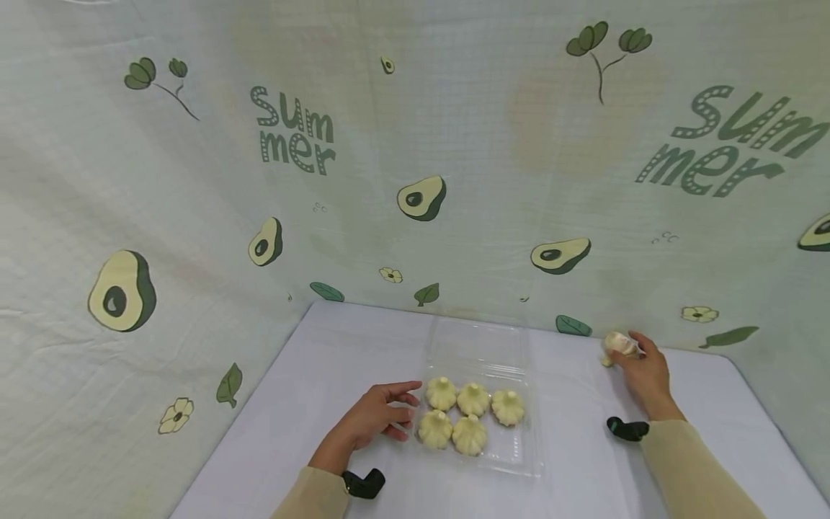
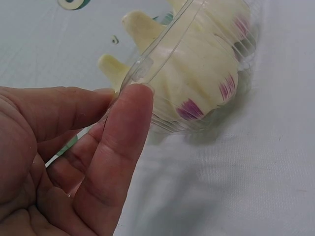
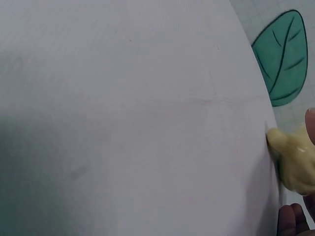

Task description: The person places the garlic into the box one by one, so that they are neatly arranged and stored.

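Five garlic bulbs (image 1: 472, 401) in a clear box (image 1: 509, 452), one lone bulb (image 1: 619, 342) apart
Head: printed cloth (image 1: 467, 137) backs the worktop (image 1: 363, 346); near its far edge, the right grip (image 1: 648, 376) pinches the lone bulb. Left wrist: left grip (image 2: 101, 162) pinches the box rim (image 2: 141, 65). Right wrist: fingers (image 3: 289, 221) flank the bulb.

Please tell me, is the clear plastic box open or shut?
Open. The lid of the clear plastic box is folded back behind it, and the five garlic bulbs inside are uncovered.

Head view: right hand (image 1: 650, 375) hides part of the garlic bulb (image 1: 619, 342). Right wrist: both cropped at right edge. Left wrist: back bulb (image 2: 224, 19) cut by top edge.
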The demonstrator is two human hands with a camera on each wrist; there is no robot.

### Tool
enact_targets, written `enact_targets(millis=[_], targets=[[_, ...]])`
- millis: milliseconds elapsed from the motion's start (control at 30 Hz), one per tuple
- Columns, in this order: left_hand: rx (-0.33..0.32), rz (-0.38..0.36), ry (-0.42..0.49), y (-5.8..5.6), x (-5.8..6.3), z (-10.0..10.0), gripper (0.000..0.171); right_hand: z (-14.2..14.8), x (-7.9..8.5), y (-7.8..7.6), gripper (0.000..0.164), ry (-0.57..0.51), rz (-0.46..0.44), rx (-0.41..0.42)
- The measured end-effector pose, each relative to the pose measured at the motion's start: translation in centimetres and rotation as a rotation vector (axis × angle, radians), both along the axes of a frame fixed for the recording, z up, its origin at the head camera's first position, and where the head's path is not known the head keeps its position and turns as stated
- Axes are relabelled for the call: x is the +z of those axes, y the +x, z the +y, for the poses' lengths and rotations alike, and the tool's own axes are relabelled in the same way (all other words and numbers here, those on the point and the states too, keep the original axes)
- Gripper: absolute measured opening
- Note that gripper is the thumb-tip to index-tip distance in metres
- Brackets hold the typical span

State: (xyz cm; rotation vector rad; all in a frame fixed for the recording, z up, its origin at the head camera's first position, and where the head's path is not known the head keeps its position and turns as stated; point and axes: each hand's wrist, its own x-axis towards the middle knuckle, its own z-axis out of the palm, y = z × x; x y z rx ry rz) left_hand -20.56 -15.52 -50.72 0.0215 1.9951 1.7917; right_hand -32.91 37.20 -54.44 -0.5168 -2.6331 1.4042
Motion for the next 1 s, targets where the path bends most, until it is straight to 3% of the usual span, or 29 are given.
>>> enact_targets(millis=[333,633,1000], targets=[[0.000,0.009,0.008,0.05,-0.23,0.07,0.062,-0.22,-0.48,-0.05,0.076,0.033,0.014,0.003],[-0.001,0.012,0.007,0.04,-0.22,0.08,0.062,-0.44,-0.91,0.01,0.063,0.073,0.044,-0.003],[-0.005,0.008,-0.001,-0.01,-0.09,0.02,0.062,-0.85,-0.20,0.65,0.071,-0.071,0.019,-0.036]])
